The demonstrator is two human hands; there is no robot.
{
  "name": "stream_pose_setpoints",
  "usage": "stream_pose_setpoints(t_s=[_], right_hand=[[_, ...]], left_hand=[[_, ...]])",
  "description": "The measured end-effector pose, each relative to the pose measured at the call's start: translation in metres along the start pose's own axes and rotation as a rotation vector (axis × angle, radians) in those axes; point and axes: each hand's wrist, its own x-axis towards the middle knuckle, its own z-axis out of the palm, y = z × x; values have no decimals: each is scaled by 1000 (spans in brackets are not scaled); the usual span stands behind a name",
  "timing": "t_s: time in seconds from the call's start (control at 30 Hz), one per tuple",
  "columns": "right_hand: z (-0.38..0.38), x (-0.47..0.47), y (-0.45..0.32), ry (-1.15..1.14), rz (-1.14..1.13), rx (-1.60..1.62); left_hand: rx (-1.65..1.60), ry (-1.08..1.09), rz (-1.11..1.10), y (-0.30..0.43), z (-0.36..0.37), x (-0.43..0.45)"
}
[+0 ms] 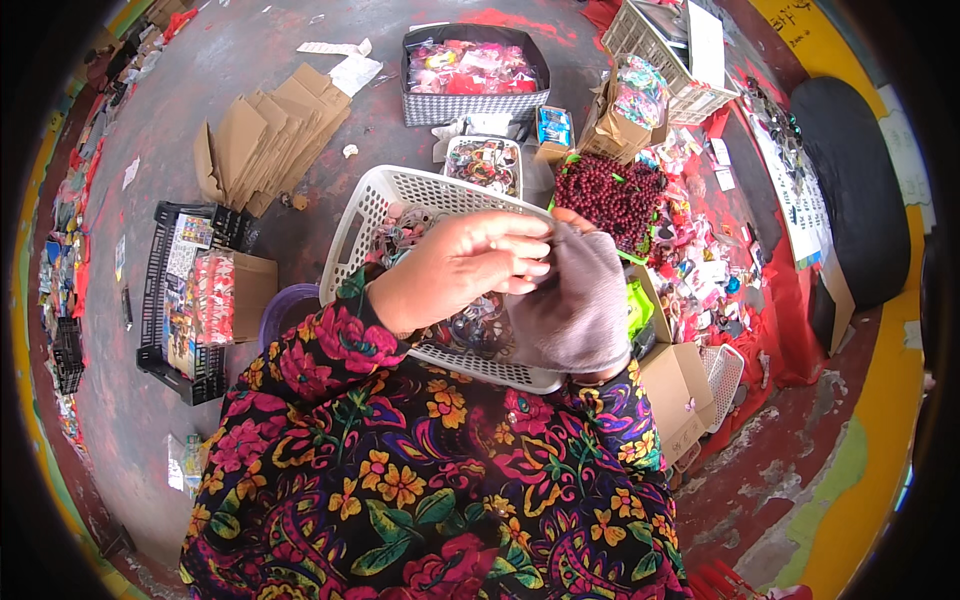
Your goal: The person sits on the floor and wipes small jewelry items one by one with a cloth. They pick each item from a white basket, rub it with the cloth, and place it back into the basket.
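Note:
My left hand (pixel 480 259) reaches over a white perforated plastic basket (pixel 358 225), its fingers bent and their tips at the edge of a mauve-grey cloth (pixel 581 300). The thumb and anything pinched there are hidden. Most of my right hand (pixel 574 220) is covered by the cloth; only some fingers show above it and a bit of wrist below. Inside the basket, under my hands, lie many small hair ties or similar accessories (pixel 476 330), partly bagged in clear plastic.
Beyond the basket stand a smaller basket of hair ties (pixel 484 161) and a checked fabric bin (pixel 476 109) of bagged items. Dark red beads (pixel 607 195) lie right. An open carton (pixel 679 390) sits near my right arm. Left are a purple bucket (pixel 289 311), black crate (pixel 180 300) and flattened cardboard (pixel 277 139).

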Motion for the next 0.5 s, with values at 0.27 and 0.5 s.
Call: stream_pose_setpoints(t_s=[0.27,0.5], right_hand=[[-1,-4,0,142,366,823],[-2,-3,3,42,292,537]], left_hand=[[351,225,178,-4,-1,7],[1167,259,633,-24,-4,14]])
